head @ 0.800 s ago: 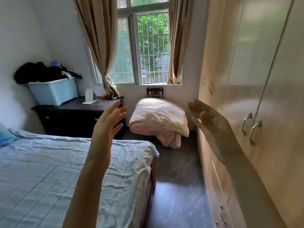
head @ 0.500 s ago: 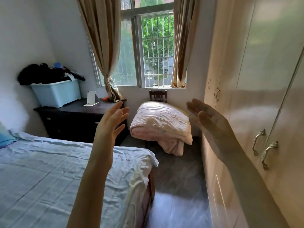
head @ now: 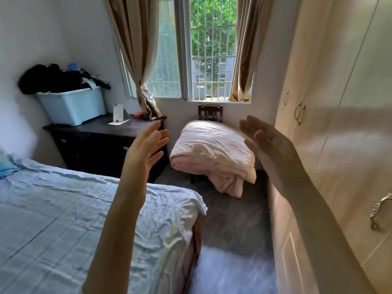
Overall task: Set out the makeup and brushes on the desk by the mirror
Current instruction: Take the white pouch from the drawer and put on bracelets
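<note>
No writing or brand mark is legible anywhere in view. Left hand point(head: 144, 149) and right hand point(head: 273, 151) are raised side by side, palms facing each other, fingers straight and spread, holding nothing. The dark desk point(head: 99, 132) stands beneath the window point(head: 197, 49), bearing a small white standing mirror point(head: 118, 113) and a blue storage bin point(head: 74, 107); no makeup or brushes can be made out. Compared with the earlier frames, the view has advanced toward the desk; a folded pink quilt point(head: 212, 153) and the wardrobe point(head: 339, 102) appear larger.
</note>
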A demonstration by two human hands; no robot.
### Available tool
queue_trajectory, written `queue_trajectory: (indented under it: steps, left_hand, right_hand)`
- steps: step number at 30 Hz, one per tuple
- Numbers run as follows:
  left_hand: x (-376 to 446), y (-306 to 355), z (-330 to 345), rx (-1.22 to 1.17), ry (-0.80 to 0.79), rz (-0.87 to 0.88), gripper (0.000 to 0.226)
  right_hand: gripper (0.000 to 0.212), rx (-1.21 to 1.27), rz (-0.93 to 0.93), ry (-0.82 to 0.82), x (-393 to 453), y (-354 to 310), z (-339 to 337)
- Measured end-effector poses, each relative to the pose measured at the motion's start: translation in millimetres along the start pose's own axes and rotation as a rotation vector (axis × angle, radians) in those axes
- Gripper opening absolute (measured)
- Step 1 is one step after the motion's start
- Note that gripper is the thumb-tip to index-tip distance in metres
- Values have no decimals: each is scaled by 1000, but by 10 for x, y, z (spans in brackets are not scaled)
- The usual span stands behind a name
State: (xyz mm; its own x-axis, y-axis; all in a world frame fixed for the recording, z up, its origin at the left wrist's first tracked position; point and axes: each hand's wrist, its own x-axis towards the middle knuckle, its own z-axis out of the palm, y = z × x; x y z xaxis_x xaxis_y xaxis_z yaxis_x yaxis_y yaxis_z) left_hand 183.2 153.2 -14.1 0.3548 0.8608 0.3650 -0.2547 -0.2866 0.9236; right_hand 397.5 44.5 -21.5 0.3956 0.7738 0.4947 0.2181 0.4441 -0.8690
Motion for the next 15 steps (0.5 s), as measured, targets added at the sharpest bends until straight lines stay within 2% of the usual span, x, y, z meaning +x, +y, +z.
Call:
queue_trajectory:
  steps: [15]
  left_hand:
    - [1723, -748, -85, -9, -88, -35, 70]
  right_hand:
    - [78, -36, 21, 26, 1487, 948, 267]
